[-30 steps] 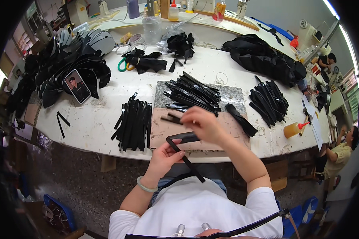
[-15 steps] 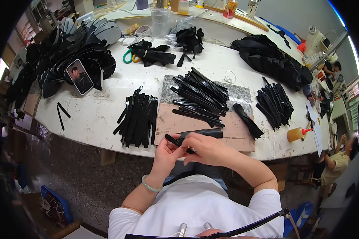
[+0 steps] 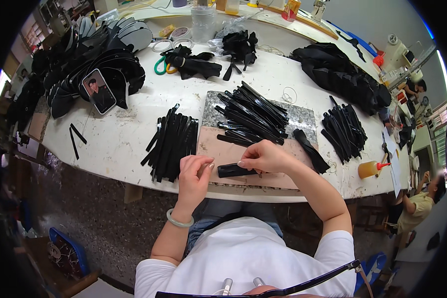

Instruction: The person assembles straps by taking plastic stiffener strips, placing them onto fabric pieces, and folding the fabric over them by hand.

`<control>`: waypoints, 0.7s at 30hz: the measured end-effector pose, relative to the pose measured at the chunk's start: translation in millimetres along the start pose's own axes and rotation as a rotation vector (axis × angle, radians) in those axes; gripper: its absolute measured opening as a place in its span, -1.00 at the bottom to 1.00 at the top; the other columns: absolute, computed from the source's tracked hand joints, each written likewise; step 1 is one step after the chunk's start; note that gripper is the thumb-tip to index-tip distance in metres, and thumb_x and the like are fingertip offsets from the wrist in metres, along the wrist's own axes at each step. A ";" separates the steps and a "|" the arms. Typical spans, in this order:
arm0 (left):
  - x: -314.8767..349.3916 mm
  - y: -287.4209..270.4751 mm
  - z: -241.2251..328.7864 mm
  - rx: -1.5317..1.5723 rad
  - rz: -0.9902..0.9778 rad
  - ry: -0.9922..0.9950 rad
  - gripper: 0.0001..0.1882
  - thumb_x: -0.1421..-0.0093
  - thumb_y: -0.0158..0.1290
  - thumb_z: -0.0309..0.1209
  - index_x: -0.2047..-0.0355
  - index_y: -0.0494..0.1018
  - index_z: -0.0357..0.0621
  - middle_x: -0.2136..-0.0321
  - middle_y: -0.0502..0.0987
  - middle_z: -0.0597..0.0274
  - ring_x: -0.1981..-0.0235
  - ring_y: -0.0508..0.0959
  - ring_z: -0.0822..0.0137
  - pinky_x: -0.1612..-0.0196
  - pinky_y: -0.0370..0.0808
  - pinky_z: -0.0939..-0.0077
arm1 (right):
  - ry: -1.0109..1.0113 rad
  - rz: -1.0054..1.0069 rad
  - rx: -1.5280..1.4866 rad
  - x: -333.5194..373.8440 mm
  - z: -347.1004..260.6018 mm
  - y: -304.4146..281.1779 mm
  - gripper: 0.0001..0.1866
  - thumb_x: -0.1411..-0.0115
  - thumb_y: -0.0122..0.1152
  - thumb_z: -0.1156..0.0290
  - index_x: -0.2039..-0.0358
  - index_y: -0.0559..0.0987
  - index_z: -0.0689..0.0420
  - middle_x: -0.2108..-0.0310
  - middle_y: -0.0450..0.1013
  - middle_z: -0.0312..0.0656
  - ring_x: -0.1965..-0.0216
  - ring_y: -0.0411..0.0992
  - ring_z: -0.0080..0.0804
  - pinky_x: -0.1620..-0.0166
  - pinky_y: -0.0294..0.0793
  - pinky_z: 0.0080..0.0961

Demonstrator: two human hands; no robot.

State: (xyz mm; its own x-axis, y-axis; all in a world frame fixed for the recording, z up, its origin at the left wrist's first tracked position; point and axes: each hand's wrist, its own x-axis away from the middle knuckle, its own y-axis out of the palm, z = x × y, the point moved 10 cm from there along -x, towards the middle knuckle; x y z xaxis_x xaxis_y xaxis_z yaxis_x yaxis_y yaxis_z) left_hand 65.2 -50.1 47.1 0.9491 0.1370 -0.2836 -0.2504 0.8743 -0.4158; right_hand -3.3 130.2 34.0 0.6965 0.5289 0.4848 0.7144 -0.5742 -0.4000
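Note:
My left hand (image 3: 193, 180) hovers at the near right edge of a stack of folded black strips (image 3: 171, 149). Its fingers are apart, and nothing shows in them. My right hand (image 3: 267, 157) pinches at a flat black strip (image 3: 231, 171), which lies on the near part of the pinkish board (image 3: 211, 149); the fingers hide its right end. Beyond that hand, a heap of glossy black strips (image 3: 251, 114) covers the board's grey speckled part. A rolled black piece (image 3: 310, 151) rests slantwise on the board's right side.
Another stack of black strips (image 3: 343, 130) sits to the right, by a glue bottle (image 3: 371, 169) with a red tip. A phone (image 3: 99, 91) leans on black pieces at left. Green-and-orange-handled scissors (image 3: 162, 66) and dark bundles lie farther back. A co-worker (image 3: 419, 206) sits at far right.
My hands have moved apart. The narrow strip held between them is out of my fingers. My left hand has shifted left toward the stack; my right hand has reached forward onto the flat strip.

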 end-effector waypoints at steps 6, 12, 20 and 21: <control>-0.3 7.1 -0.4 -0.004 -0.007 0.020 -0.85 -0.10 0.17 -0.54 0.29 0.55 -0.18 0.30 0.55 0.21 0.12 0.41 0.15 0.02 0.36 0.33 | 0.056 -0.047 0.035 -13.5 10.9 9.3 -0.75 -0.17 0.29 0.30 0.38 0.65 0.27 0.62 0.50 -0.26 0.65 0.44 -0.57 0.57 0.44 -0.56; -2.8 30.3 28.6 -0.263 -0.088 0.224 -0.85 -0.02 0.19 -0.54 0.35 0.56 -0.09 0.33 0.55 0.31 0.13 0.39 0.15 0.01 0.29 0.29 | 0.040 -0.033 0.133 -13.0 11.2 7.2 -0.76 -0.14 0.31 0.31 0.39 0.64 0.27 0.62 0.52 -0.24 0.63 0.50 -0.53 0.54 0.50 -0.58; -7.2 53.4 49.5 -0.233 -0.330 0.413 -0.67 0.04 0.08 -0.67 0.28 0.57 0.01 0.32 0.55 0.43 0.19 0.38 0.20 0.08 0.26 0.30 | 0.128 -0.036 0.091 20.0 37.0 -43.8 -0.78 -0.11 0.35 0.37 0.36 0.62 0.29 0.54 0.55 -0.22 0.55 0.53 -0.56 0.45 0.55 -0.61; -6.7 54.5 50.6 -0.229 -0.334 0.417 -0.67 0.04 0.08 -0.67 0.28 0.57 0.01 0.32 0.55 0.43 0.19 0.38 0.20 0.08 0.26 0.30 | 0.132 -0.037 0.066 23.6 41.3 -48.1 -0.79 -0.10 0.35 0.39 0.36 0.61 0.29 0.55 0.55 -0.22 0.55 0.53 -0.56 0.44 0.55 -0.62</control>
State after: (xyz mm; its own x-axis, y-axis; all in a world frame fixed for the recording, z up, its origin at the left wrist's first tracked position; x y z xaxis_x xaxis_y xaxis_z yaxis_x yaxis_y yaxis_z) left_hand 54.9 20.2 70.1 0.8399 -0.3648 -0.4019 -0.0293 0.7089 -0.7047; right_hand -18.5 196.1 32.5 0.6575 0.4597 0.5969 0.7456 -0.5111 -0.4276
